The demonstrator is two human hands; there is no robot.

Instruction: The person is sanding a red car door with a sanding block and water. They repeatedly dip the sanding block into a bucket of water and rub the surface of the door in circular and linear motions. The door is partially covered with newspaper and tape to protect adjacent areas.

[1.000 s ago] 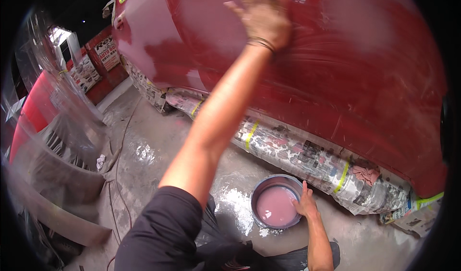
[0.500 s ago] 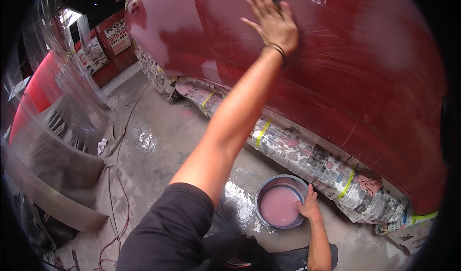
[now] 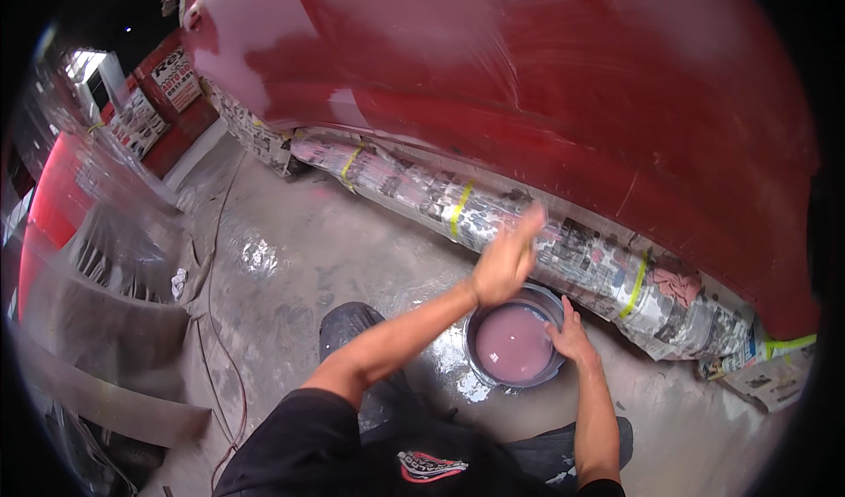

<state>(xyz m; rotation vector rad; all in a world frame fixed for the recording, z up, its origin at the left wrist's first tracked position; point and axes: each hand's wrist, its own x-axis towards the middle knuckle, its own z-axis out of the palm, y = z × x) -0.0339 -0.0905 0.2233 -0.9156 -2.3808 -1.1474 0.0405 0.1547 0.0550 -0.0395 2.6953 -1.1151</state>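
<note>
My left hand (image 3: 510, 257) is just beyond the bucket's far rim, in front of the paper-wrapped lower edge of the car. Motion smears its fingers, so I cannot see whether anything is in them. My right hand (image 3: 574, 335) grips the right rim of a grey bucket (image 3: 475, 367), thumb inside and fingers outside. Cloudy pink liquid (image 3: 512, 346) partly fills it. Above stands the red car's side (image 3: 563, 74), with dull pinkish patches and wet streaks on its panels.
Newspaper (image 3: 405, 189) held by yellow tape covers the car's lower edge, with a crumpled pink cloth (image 3: 676, 287) on it. At left are plastic sheeting (image 3: 132, 206), a curved grey panel (image 3: 114, 396) and a thin hose (image 3: 231, 356) on the wet concrete floor (image 3: 290, 233).
My left hand has left the car's side, where a dark flat piece showed under its fingers, and come down toward the bucket. My right hand still holds the bucket's rim.
</note>
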